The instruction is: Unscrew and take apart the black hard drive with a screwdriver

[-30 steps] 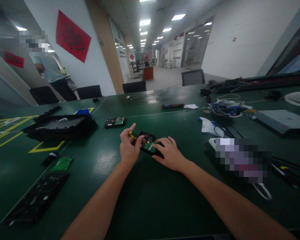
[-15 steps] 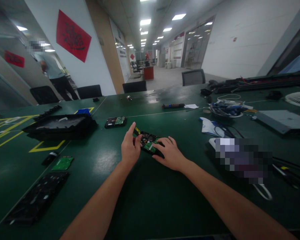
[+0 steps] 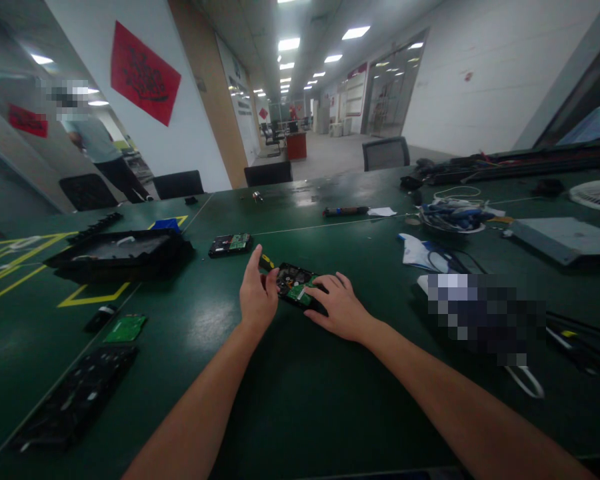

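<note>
A hard drive (image 3: 296, 288) with its green circuit board facing up lies on the green table (image 3: 300, 393), slightly tilted in front of me. My right hand (image 3: 337, 302) grips its right end, fingers over the board and thumb at the near edge. At the drive's left end, my left hand (image 3: 259, 293) is closed on a screwdriver (image 3: 267, 262) with a black and yellow handle, its index finger pointing up. The screwdriver's tip is hidden or too small to make out. Beyond, to the left, another hard drive (image 3: 231, 245) lies with part of its green board showing.
On the left are a black tray (image 3: 115, 250), a loose green circuit board (image 3: 126, 328) and a long black part (image 3: 77, 393). To the right lie a cable bundle (image 3: 453, 217), a grey metal box (image 3: 565, 239) and a blurred object (image 3: 480, 317). A person (image 3: 103, 150) stands at back left.
My left hand has shifted a little to the left with the screwdriver, uncovering more of the drive's left end. My right hand stays on the drive.
</note>
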### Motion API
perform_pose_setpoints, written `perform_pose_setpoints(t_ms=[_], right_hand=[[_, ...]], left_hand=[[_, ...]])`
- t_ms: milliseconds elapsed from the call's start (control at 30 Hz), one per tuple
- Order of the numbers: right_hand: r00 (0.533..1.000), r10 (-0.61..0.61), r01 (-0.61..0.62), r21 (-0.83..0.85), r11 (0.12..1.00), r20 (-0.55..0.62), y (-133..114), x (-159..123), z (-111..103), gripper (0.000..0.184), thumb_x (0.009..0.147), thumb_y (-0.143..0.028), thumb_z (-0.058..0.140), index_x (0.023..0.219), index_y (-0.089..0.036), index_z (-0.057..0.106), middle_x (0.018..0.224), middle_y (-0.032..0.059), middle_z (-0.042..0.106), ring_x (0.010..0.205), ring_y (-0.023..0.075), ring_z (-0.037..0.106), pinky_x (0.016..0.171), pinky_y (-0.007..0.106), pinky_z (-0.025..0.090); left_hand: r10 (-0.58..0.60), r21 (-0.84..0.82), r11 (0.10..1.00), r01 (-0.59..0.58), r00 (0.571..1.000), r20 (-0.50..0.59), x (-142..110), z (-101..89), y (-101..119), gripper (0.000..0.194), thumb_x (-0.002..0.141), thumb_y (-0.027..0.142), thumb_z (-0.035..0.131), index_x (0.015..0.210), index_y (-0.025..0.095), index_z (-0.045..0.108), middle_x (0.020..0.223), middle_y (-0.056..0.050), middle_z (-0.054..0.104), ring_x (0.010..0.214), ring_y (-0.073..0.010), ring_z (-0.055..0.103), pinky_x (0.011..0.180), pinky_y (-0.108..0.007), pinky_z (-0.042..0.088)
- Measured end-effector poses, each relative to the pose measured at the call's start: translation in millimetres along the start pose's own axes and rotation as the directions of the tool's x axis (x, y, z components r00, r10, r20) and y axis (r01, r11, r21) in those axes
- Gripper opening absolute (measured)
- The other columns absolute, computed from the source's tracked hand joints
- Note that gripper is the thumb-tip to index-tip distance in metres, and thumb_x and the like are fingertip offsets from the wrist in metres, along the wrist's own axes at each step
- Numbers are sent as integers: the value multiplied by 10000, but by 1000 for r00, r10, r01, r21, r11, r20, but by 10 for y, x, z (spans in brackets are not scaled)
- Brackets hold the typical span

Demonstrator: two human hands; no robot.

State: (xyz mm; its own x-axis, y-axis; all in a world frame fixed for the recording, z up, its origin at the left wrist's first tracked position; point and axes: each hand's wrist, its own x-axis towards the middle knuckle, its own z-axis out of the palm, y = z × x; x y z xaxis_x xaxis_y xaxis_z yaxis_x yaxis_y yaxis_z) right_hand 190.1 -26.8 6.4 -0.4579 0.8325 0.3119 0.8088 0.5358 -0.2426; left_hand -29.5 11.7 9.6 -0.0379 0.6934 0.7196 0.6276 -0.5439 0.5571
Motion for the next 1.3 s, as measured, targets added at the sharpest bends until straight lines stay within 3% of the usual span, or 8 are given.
perform_pose_setpoints(t_ms=[167,367,667,733,867,1067,1200,1300], right_hand=[[1000,4,-4,24,1000,-8,9,1,13,453,971,-452,671,1364,-228,651,1394,156,615,1361,345,526,1222,677,269],[999,46,-46,82,996,-2,-7,1,1,449,952,-430,695,1335,-201,639,1385,147,609,1371,338,512,1238,647,263],[981,165,-161,51,986,-97,8,-11,-99,606,967,-542,616,1430,-156,551,1507,225,486,1441,400,426,1206,628,335],[946,281,-287,-17,958,-163,58,-30,-190,613,996,-530,559,1471,-146,516,1562,252,421,1497,438,345,1217,668,286],[791,552,-592,-103,799,-264,256,-106,-424,671,1010,-541,506,1510,-95,462,1599,307,343,1529,524,225,1182,759,214],[587,787,-806,-227,547,-188,576,-184,-581,630,1051,-469,414,1542,-76,413,1633,309,295,1536,521,219,1129,758,290],[549,827,-822,-254,509,-119,627,-185,-565,669,1044,-510,424,1565,-92,385,1637,310,298,1508,534,280,1117,770,287],[595,794,-786,-297,542,-126,589,-183,-569,648,1042,-516,429,1525,-83,437,1607,316,353,1488,522,325,1127,759,266]], left_hand=[[-38,-23,999,38,999,1,0,9,5,601,1041,280,582,1588,273,334,1105,-48,720,553,-71,620,594,-250,565],[-27,-38,999,27,1000,-8,-7,16,5,589,1044,315,574,1579,281,331,1354,-126,661,551,-50,612,587,-238,569],[-5,-33,999,4,1000,-8,-9,12,17,593,1036,322,588,1574,275,343,1381,-142,650,559,-52,605,594,-241,568],[-12,-33,999,11,1000,-5,-9,9,19,595,1032,321,595,1573,278,349,1383,-139,651,565,-52,608,598,-241,567],[-4,-19,1000,4,1000,-9,-10,9,7,615,1024,321,607,1580,281,347,1364,-133,663,608,-70,625,608,-244,564],[16,-4,1000,-16,1000,-15,-15,11,2,618,1024,327,603,1583,277,343,1394,-140,646,624,-71,627,652,-262,580],[16,10,1000,-16,1000,-17,-18,11,-3,616,1021,344,610,1576,270,355,1390,-139,647,688,-97,657,676,-275,588],[18,9,1000,-17,1000,-20,-19,14,-14,614,1024,343,606,1576,266,350,1371,-137,656,667,-94,650,656,-272,583]])
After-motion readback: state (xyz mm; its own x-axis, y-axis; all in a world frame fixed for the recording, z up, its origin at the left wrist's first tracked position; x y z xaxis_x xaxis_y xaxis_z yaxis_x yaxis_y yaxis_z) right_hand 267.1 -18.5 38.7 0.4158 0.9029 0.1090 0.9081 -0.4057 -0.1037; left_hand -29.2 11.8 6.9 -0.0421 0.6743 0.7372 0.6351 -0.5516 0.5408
